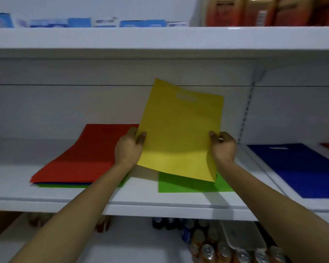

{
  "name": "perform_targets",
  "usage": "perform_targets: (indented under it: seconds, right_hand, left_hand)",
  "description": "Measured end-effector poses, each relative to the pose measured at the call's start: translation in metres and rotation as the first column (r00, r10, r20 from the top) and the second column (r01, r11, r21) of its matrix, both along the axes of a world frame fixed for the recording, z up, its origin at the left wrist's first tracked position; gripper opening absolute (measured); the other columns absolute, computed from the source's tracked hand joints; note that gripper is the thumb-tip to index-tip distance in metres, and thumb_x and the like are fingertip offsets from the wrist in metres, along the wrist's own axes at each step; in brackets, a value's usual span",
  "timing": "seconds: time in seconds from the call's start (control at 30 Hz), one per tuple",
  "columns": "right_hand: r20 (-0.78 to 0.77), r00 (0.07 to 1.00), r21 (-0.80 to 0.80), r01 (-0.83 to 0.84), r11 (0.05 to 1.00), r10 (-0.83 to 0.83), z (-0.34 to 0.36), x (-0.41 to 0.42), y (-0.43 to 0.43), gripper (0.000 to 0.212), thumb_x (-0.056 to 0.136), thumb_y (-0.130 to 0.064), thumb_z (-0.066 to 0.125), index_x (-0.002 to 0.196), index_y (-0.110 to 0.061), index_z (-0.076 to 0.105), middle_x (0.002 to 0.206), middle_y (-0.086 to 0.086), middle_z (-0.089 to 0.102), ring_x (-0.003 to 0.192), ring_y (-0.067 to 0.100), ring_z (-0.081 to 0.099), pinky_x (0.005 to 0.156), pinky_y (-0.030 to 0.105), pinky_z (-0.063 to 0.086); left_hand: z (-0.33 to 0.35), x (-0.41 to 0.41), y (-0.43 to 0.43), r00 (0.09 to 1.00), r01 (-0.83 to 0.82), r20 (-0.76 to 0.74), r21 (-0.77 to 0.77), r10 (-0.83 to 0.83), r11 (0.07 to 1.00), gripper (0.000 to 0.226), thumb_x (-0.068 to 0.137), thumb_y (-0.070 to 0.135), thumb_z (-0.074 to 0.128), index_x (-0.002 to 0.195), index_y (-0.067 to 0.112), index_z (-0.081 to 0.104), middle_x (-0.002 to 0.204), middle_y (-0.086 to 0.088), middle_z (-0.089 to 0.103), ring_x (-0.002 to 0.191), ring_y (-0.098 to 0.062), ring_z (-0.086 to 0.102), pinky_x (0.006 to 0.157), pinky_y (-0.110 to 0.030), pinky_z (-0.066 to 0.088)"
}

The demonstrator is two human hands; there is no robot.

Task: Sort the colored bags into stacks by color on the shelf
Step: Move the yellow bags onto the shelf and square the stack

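Yellow flat non-woven bag [180, 130] is held tilted above green bag [188, 184], pinched at side edges between thumb and curled fingers of left hand [130, 147] and right hand [223, 147].

Yellow flat bag [180, 130], fabric-like, cut-out handle slot near its top: held tilted above the white metal shelf [141, 198], left hand [129, 147] pinching its left edge, right hand [223, 147] pinching its right edge.
Green flat bag [188, 185]: lying on the shelf beneath the yellow one, partly hidden by it.
Red flat bag [87, 154]: topmost of a pile to the left, blue and green edges showing under its near side.
Blue flat bag [300, 168]: flat on the adjoining shelf section, right.
Drink cans [207, 251]: lower tier, right.
Red-and-gold packages [254, 10]: top tier, right, blurred.
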State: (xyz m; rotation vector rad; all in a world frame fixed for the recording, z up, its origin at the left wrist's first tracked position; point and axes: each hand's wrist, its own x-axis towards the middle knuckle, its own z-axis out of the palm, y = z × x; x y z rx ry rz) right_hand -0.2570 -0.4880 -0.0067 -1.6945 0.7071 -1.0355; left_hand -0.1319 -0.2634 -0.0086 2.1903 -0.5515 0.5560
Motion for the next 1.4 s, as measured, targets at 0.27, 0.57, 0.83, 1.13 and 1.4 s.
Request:
perform_targets:
  seconds: [0.27,0.57,0.83,1.13,1.4]
  right_hand:
    - [-0.039,0.990,-0.128,0.129,0.983,-0.135,0.003,-0.156,-0.129,0.031,0.095,-0.030,0.055,0.082,-0.002,0.058,0.066,0.003,0.054,0.064,0.021,0.047,0.054,0.030,0.033]
    - [-0.003,0.959,0.113,0.282,0.953,-0.284,-0.015,-0.327,-0.232,0.029,0.100,-0.029,0.048,0.077,-0.011,0.055,0.076,0.008,0.054,0.070,0.022,0.046,0.062,0.035,0.039]
    - [-0.081,0.912,0.280,0.409,0.869,-0.403,-0.026,-0.473,-0.292,0.019,0.097,-0.025,0.055,0.098,-0.008,0.061,0.091,0.006,0.061,0.085,0.025,0.057,0.086,0.046,0.050]
    - [-0.116,0.881,0.387,0.466,0.796,-0.459,-0.039,-0.570,-0.340,0.016,0.096,-0.022,0.057,0.096,-0.006,0.060,0.101,0.009,0.065,0.090,0.026,0.063,0.077,0.040,0.051]
    - [-0.173,0.728,0.221,0.685,0.694,-0.663,-0.033,-0.610,-0.436,0.035,0.098,-0.025,0.053,0.100,0.010,0.057,0.101,0.029,0.059,0.095,0.044,0.058,0.074,0.045,0.048]
  left_hand:
    - [0.003,-0.093,-0.150,0.950,0.296,-0.107,0.006,-0.294,0.955,0.025,0.095,0.034,0.054,0.107,0.013,0.056,0.093,-0.008,0.064,0.076,-0.030,0.059,0.063,-0.032,0.044]
    - [-0.005,-0.242,-0.304,0.817,0.563,-0.101,-0.077,-0.568,0.823,0.017,0.099,0.029,0.049,0.100,0.012,0.052,0.096,-0.007,0.064,0.086,-0.029,0.058,0.066,-0.037,0.041]
    - [-0.019,-0.364,-0.407,0.684,0.693,-0.189,-0.133,-0.704,0.709,0.019,0.099,0.033,0.047,0.095,0.015,0.050,0.083,-0.009,0.062,0.069,-0.027,0.053,0.059,-0.035,0.036]
    - [-0.015,-0.444,-0.508,0.568,0.793,-0.163,-0.151,-0.807,0.589,0.019,0.099,0.032,0.048,0.099,0.013,0.051,0.088,-0.003,0.061,0.078,-0.026,0.055,0.066,-0.040,0.045]
    - [-0.020,-0.488,-0.627,0.427,0.861,-0.168,-0.225,-0.889,0.456,0.015,0.098,0.025,0.051,0.093,0.011,0.053,0.083,-0.002,0.060,0.073,-0.027,0.054,0.061,-0.038,0.037]
